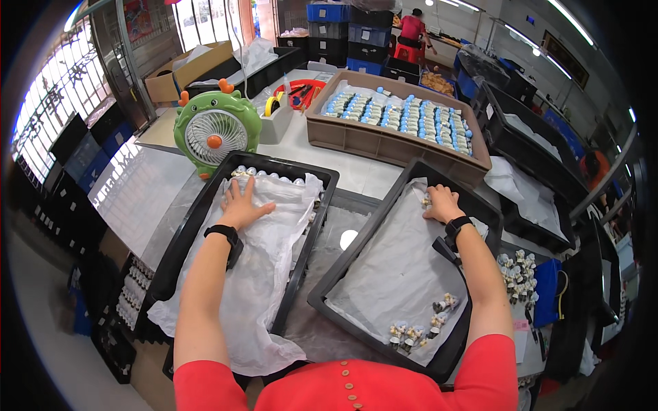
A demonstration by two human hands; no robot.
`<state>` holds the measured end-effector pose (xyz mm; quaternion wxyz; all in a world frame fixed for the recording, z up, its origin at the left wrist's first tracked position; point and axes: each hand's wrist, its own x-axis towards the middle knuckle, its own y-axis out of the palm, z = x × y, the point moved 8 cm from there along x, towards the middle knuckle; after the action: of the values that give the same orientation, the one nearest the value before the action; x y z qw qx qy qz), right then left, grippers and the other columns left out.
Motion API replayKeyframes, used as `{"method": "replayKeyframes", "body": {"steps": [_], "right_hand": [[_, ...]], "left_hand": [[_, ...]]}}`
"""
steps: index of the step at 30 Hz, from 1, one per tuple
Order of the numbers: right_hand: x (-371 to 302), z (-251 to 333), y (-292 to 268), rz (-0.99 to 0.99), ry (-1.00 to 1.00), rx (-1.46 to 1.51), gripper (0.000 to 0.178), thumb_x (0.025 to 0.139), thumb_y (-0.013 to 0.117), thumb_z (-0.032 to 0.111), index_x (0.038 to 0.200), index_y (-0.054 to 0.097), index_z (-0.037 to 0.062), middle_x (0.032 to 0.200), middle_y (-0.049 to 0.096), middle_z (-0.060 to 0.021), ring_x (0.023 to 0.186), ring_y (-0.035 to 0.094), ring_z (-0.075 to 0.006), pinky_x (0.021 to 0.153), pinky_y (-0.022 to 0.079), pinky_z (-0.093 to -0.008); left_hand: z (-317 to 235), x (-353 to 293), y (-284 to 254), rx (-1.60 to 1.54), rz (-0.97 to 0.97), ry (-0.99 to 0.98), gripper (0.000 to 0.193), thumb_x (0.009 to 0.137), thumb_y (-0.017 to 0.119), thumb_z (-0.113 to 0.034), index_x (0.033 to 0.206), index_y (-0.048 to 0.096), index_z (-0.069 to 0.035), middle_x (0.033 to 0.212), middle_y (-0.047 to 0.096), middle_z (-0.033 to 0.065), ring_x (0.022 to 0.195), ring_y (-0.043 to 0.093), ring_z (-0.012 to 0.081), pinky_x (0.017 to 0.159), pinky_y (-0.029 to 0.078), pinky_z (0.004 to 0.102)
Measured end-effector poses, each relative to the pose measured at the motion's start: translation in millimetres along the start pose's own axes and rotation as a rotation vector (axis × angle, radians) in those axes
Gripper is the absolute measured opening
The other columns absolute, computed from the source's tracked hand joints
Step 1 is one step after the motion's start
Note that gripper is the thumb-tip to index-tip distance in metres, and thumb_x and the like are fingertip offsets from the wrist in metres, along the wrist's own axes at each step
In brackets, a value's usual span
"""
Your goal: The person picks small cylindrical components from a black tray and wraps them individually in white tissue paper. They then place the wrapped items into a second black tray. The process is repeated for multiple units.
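My left hand (242, 207) lies with fingers spread on a thin white sheet (264, 274) inside the left black tray (331, 186). Small white figurines (274, 177) line that tray's far end and show along its right side, partly under the sheet. At the far end of the right black tray (363, 236), my right hand (444, 204) has its fingers closed around a small figurine (425, 202), mostly hidden by them. This tray is lined with white paper (384, 274). Several gold-and-white figurines (413, 334) lie in its near right corner. Both wrists wear black bands.
A green animal-shaped fan (218, 133) stands behind the left tray. Beyond is a large brown tray (384, 144) with rows of blue-and-white figurines. More figurines (519, 274) and a blue pouch (548, 293) lie at right. Black crates (528, 130) stack at far right; a person (412, 29) sits far back.
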<state>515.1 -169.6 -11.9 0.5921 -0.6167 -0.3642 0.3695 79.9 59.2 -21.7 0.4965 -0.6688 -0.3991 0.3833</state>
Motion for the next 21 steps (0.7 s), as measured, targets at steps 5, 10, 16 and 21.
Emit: {"method": "replayKeyframes", "body": {"steps": [5, 10, 16, 21], "right_hand": [[-12.3, 8.5, -4.3, -0.132, -0.145, 0.159, 0.044, 0.063, 0.073, 0.012, 0.103, 0.053, 0.0104, 0.107, 0.052, -0.0113, 0.102, 0.052, -0.0298, 0.086, 0.039, -0.0421], [-51.9, 38.2, -41.8, -0.263, -0.323, 0.652, 0.039, 0.073, 0.064, 0.007, 0.11, 0.052, 0.0064, 0.105, 0.049, -0.0108, 0.085, 0.06, -0.0244, 0.072, 0.05, -0.0341], [-115.6, 100.5, -88.3, -0.011, -0.428, 1.265, 0.031, 0.082, 0.058, -0.002, 0.113, 0.052, 0.0002, 0.108, 0.043, -0.0054, 0.077, 0.059, -0.0112, 0.071, 0.05, -0.023], [-130.8, 116.7, -62.9, 0.237, -0.363, 1.527, 0.038, 0.081, 0.061, -0.002, 0.117, 0.049, 0.0018, 0.106, 0.049, -0.0052, 0.083, 0.058, -0.0111, 0.073, 0.051, -0.024]], "left_hand": [[4.3, 2.3, 5.1, -0.002, -0.009, 0.002, 0.104, 0.068, 0.057, -0.071, 0.146, 0.009, -0.022, 0.149, -0.003, 0.0241, 0.136, 0.004, 0.0456, 0.104, 0.012, 0.0588], [0.9, 6.6, 9.6, -0.012, -0.01, 0.022, 0.105, 0.067, 0.057, -0.072, 0.146, 0.009, -0.021, 0.149, -0.003, 0.0242, 0.136, 0.004, 0.046, 0.104, 0.011, 0.0595], [7.1, 4.4, 6.8, 0.001, -0.011, -0.002, 0.106, 0.066, 0.058, -0.072, 0.146, 0.01, -0.021, 0.149, -0.003, 0.0245, 0.136, 0.003, 0.0457, 0.104, 0.011, 0.0596], [6.0, 7.9, 8.9, -0.018, -0.021, 0.024, 0.106, 0.066, 0.058, -0.072, 0.146, 0.01, -0.021, 0.149, -0.003, 0.0239, 0.136, 0.004, 0.0438, 0.104, 0.012, 0.0588]]}}
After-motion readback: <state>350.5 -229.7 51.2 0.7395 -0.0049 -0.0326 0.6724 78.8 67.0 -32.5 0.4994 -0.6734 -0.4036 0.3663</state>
